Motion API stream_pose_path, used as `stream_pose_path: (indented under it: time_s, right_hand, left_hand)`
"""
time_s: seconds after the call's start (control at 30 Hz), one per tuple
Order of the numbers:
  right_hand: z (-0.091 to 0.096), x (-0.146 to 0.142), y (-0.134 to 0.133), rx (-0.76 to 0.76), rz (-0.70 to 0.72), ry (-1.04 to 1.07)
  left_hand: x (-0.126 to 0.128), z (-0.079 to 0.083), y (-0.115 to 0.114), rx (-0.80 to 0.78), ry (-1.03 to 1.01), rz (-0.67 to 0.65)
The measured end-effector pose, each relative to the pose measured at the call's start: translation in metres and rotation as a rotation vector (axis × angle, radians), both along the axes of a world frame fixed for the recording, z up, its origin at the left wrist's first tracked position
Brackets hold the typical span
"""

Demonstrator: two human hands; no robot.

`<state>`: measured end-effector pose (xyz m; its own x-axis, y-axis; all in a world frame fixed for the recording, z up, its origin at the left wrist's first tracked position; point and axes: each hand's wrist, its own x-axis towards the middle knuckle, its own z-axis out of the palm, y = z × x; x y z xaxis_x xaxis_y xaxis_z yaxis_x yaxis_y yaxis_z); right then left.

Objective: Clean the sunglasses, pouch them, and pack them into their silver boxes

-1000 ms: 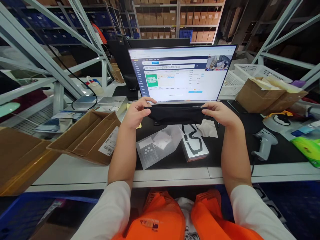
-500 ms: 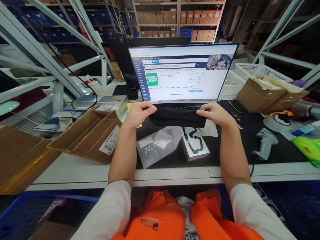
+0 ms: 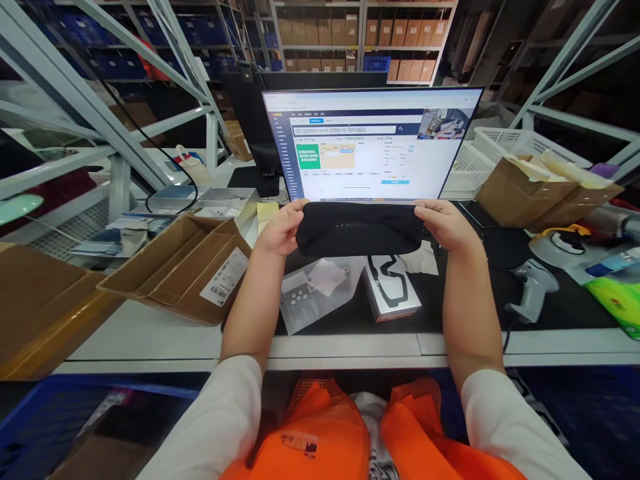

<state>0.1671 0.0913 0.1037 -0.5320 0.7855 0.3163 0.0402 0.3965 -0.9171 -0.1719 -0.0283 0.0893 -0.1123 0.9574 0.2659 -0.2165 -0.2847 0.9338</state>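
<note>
A soft, long black cloth item with rounded lower corners is stretched level in front of the monitor; its exact kind I cannot tell. My left hand pinches its left end, and my right hand pinches its upper right corner. Beneath it on the black mat lies a clear plastic bag with printed marks. Right of the bag sits a small white and grey box with a black track-like print, its far end close under the cloth. A crumpled pale piece lies behind the box.
The lit monitor stands behind my hands. An open cardboard box is at the left, a larger carton beyond it. A barcode scanner, a green packet and brown cartons are at the right. Metal frame bars flank both sides.
The black cloth now shows more of its broad face and is pulled wider. My right hand has shifted right, with the left hand keeping its hold. An orange panel has appeared on the screen.
</note>
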Motion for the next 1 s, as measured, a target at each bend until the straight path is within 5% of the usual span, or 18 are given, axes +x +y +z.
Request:
stream_pose_path:
  time_s: [0.13, 0.4, 0.57, 0.83, 1.0]
  right_hand:
    - [-0.003, 0.004, 0.005, -0.017, -0.039, 0.084]
    - [0.006, 0.004, -0.005, 0.008, 0.023, 0.065]
    - [0.013, 0.003, -0.014, -0.051, 0.005, -0.23]
    - [0.011, 0.006, -0.014, -0.012, 0.049, -0.291]
    - [0.008, 0.009, -0.011, 0.038, -0.053, -0.213]
  left_hand:
    - [0.0, 0.0, 0.006, -0.005, 0.046, -0.097]
    - [0.0, 0.002, 0.013, 0.067, 0.15, 0.113]
    - [0.01, -0.003, 0.022, 0.137, 0.188, 0.311]
    - [0.023, -0.014, 0.035, 0.107, 0.166, 0.363]
    - [0.032, -0.023, 0.042, 0.05, 0.1, 0.332]
